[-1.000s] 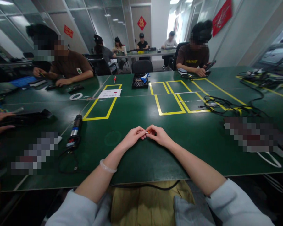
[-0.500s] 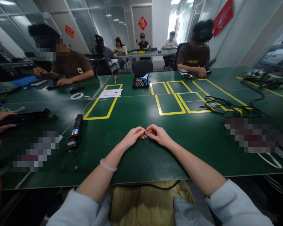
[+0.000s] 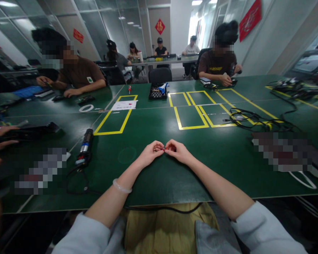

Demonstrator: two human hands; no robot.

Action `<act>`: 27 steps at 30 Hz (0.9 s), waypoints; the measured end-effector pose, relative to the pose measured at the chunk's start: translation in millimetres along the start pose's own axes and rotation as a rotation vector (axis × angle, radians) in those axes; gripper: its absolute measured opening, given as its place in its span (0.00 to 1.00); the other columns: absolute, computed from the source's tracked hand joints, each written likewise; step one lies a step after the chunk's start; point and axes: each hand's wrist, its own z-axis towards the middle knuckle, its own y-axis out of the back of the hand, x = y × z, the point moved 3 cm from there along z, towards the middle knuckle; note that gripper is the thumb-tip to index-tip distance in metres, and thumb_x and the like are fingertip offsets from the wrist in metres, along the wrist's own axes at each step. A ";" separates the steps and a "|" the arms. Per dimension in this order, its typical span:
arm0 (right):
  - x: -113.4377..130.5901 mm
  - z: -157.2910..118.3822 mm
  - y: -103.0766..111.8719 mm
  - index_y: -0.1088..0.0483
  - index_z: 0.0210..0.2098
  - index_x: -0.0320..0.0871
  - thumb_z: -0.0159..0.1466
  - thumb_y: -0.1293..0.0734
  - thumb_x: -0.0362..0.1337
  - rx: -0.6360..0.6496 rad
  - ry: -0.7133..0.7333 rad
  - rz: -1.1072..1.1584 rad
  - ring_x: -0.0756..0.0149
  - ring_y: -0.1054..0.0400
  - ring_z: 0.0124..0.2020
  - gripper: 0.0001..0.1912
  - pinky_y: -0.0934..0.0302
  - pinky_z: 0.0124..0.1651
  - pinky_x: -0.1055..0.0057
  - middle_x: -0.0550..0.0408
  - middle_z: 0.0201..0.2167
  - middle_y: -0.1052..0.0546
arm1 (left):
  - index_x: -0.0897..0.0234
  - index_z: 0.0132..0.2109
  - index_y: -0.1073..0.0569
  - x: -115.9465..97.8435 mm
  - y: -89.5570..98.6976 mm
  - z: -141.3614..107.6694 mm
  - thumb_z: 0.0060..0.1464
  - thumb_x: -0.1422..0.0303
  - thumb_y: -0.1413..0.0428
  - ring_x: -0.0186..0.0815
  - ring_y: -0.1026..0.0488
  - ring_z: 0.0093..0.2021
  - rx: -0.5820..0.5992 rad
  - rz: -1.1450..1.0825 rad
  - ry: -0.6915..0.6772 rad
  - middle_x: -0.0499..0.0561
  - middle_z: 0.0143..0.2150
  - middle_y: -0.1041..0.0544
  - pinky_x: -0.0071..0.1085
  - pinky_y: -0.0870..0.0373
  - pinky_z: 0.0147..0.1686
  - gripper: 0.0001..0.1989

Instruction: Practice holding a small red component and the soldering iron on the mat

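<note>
Above the green table, my left hand and my right hand meet at their fingertips. Both hands are closed in a pinch around a small red and dark piece, mostly hidden by the fingers, too small to name. Left of my left hand lies a black and silver cylinder with a blue band and wires. A faint ring mark shows on the tabletop between them.
Yellow tape outlines mark the table ahead. Black cables are coiled at the right. A black tray with a blue and white tool stands at the back. A person's hands are at the left edge; other people sit opposite.
My left fingers have shifted around the small piece, and less of its orange-red part shows. The person opposite at the right has moved a raised hand.
</note>
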 end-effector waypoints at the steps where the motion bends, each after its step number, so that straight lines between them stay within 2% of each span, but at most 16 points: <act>1: 0.8 -0.2 0.1 0.34 0.37 0.41 0.60 0.34 0.38 -0.003 0.003 -0.013 0.73 0.39 0.25 0.08 0.43 0.30 0.75 0.61 0.25 0.32 | 0.66 0.41 0.30 0.9 0.2 0.3 0.48 0.64 0.40 0.31 0.30 0.37 -0.003 0.004 0.001 0.50 0.38 0.27 0.31 0.34 0.41 0.15; 8: 4.8 -1.2 -0.1 0.33 0.40 0.41 0.58 0.33 0.33 -0.001 0.058 -0.105 0.71 0.36 0.30 0.10 0.41 0.34 0.74 0.57 0.31 0.28 | 0.66 0.38 0.30 7.3 1.4 1.7 0.47 0.65 0.40 0.32 0.30 0.36 0.007 0.057 0.000 0.50 0.36 0.27 0.29 0.34 0.38 0.13; 22: 6.6 -1.7 -0.6 0.32 0.37 0.41 0.59 0.33 0.35 0.009 0.070 -0.182 0.71 0.36 0.29 0.07 0.42 0.34 0.74 0.57 0.30 0.29 | 0.66 0.39 0.31 9.5 2.1 1.2 0.48 0.65 0.41 0.31 0.30 0.36 0.028 0.100 -0.014 0.49 0.36 0.27 0.28 0.34 0.37 0.12; 25: 6.0 -1.7 0.4 0.32 0.37 0.40 0.60 0.34 0.35 0.008 0.055 -0.190 0.71 0.37 0.28 0.06 0.43 0.33 0.74 0.58 0.29 0.30 | 0.65 0.41 0.29 6.9 4.2 1.2 0.53 0.62 0.45 0.32 0.30 0.36 0.057 0.147 -0.019 0.50 0.37 0.26 0.29 0.33 0.38 0.12; 27: 5.2 -1.7 1.3 0.33 0.37 0.40 0.60 0.34 0.35 0.009 0.039 -0.186 0.72 0.38 0.27 0.06 0.44 0.32 0.74 0.59 0.27 0.30 | 0.65 0.41 0.28 3.9 9.7 1.0 0.57 0.59 0.50 0.33 0.29 0.37 0.033 0.203 -0.025 0.51 0.38 0.26 0.30 0.33 0.39 0.14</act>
